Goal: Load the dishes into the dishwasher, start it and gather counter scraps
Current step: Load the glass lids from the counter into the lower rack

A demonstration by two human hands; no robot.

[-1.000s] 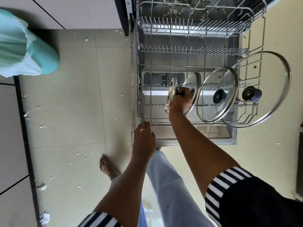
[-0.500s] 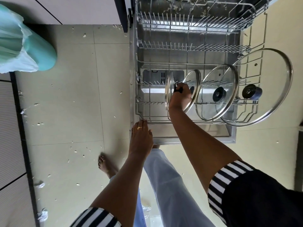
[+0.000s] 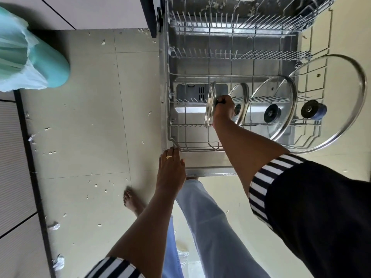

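The dishwasher's lower wire rack (image 3: 200, 146) is pulled out over the open door. Three glass lids stand on edge in it: a small one (image 3: 242, 101), a medium one (image 3: 281, 93) and a large one (image 3: 341, 87) at the right. My right hand (image 3: 223, 110) grips the black knob of a fourth small glass lid (image 3: 209, 105), holding it upright on edge among the rack's tines, left of the others. My left hand (image 3: 170, 169) lies flat, fingers together, with its fingertips at the rack's near left corner; it holds nothing.
The upper rack (image 3: 241, 23) sticks out at the top. A teal bin with a plastic liner (image 3: 34, 61) stands on the floor at the left. Pale scraps (image 3: 94, 183) lie scattered over the floor tiles. My bare foot (image 3: 132, 201) and jeans are below.
My right hand has turned the small lid more upright and set it lower into the rack. My left hand has moved forward to the rack's corner.
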